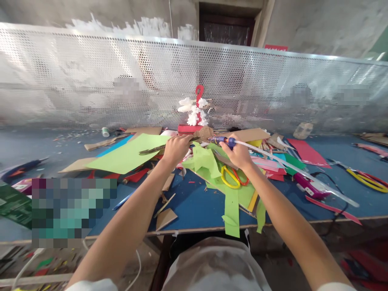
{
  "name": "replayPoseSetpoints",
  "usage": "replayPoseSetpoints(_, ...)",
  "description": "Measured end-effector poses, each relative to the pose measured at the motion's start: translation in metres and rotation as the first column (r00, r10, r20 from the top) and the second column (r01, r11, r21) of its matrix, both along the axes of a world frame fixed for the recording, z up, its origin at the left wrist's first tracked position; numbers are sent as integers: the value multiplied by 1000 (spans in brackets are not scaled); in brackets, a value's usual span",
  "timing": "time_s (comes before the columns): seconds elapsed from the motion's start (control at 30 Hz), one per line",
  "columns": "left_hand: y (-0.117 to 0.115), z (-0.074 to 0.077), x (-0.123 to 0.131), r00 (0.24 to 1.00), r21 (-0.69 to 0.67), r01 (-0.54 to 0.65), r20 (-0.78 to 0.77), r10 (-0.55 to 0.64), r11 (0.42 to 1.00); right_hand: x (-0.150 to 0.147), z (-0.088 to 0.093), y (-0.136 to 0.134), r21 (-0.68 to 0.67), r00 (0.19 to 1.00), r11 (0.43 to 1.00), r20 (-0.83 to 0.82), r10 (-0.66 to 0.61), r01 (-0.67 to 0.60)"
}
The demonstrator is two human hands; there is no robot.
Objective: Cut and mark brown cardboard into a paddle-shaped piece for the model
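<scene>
My left hand (177,148) is closed around a thin dark brown strip (150,150), which sticks out on both sides of the fingers. In my right hand (238,153) is a blue-purple hot glue gun (222,140), its nozzle pointing left towards the left hand. A long whitish glue stick (291,165) trails from its back to the right. Just beyond the hands stands a red hook-shaped ornament (199,92) with white flower-like pieces (194,117) on a red base (189,129). A brown cardboard piece (205,132) lies between the hands and that base.
Green paper (130,151) and cut green scraps (233,210) cover much of the blue table (194,214). Yellow-handled scissors (229,178) lie among them; another pair (363,178) rests at right near a purple box (311,186). A perforated metal screen (91,81) closes the back.
</scene>
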State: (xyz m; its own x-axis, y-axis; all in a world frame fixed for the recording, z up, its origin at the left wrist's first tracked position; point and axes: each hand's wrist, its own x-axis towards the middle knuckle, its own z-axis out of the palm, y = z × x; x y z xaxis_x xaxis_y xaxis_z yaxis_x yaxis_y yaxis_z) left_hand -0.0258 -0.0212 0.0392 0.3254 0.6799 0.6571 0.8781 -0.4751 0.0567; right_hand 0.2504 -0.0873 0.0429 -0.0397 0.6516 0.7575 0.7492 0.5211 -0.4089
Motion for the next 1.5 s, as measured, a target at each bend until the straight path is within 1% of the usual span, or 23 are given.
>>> replayPoseSetpoints(0.1, 1, -1, -1, 1000, 8, 1, -3, -1, 1000, 6, 1, 2, 31, 997, 999, -77, -29, 32)
replayPoseSetpoints(0.17, 2, -1, -1, 1000, 9, 1, -6, -1, 1000, 10, 0, 4, 5, 988, 1000, -150, -16, 17)
replayPoseSetpoints(0.2, 2, -1, -2, 1000, 5, 0, -10, 0, 1000, 12, 0, 4, -30, 982, 999, -190, 6, -12)
replayPoseSetpoints(0.27, 3, -2, -2, 1000, -2, -9, -15, 9, 1000, 12, -1, 5, -100, 951, 989, -298, 78, -112)
replayPoseSetpoints(0.37, 4, -2, -3, 1000, 0, -22, -14, 22, 1000, 9, -1, 5, -103, 863, 959, -469, 186, -263)
replayPoseSetpoints(0.43, 5, -3, -3, 1000, 10, -28, -11, 28, 1000, 8, 0, 4, -89, 821, 949, -530, 212, -302)
replayPoseSetpoints(0.57, 7, -5, -4, 999, 19, -43, -30, 43, 999, 8, 3, 1, -114, 783, 930, -580, 224, -349)
replayPoseSetpoints(0.67, 7, -4, -4, 998, -9, -55, -41, 54, 998, 9, 5, 0, -146, 765, 906, -598, 239, -397)
replayPoseSetpoints(0.77, 6, -3, -4, 997, -42, -64, -48, 61, 997, 10, 6, -1, -144, 753, 896, -607, 255, -419)
replayPoseSetpoints(0.83, 5, -3, -3, 996, -43, -64, -59, 62, 997, 11, 6, -2, -128, 752, 903, -608, 256, -411)
replayPoseSetpoints(1.0, 6, -5, -4, 998, -47, -50, -44, 48, 998, 12, 7, -5, -127, 785, 925, -577, 226, -359)
replayPoseSetpoints(1.17, 5, -4, -4, 999, -56, -48, -17, 47, 997, 10, 3, -2, -88, 762, 923, -597, 252, -374)
replayPoseSetpoints(1.23, 3, -2, -3, 998, -58, -64, -29, 62, 996, 9, 2, 0, -114, 784, 932, -582, 217, -343)
replayPoseSetpoints(1.37, -2, 3, -1, 994, -75, -96, -57, 92, 993, 9, 2, 1, -165, 850, 958, -512, 121, -235)
replayPoseSetpoints(1.5, -6, 6, 0, 992, -96, -109, -76, 102, 989, 9, 3, 1, -208, 887, 946, -440, 136, -249)
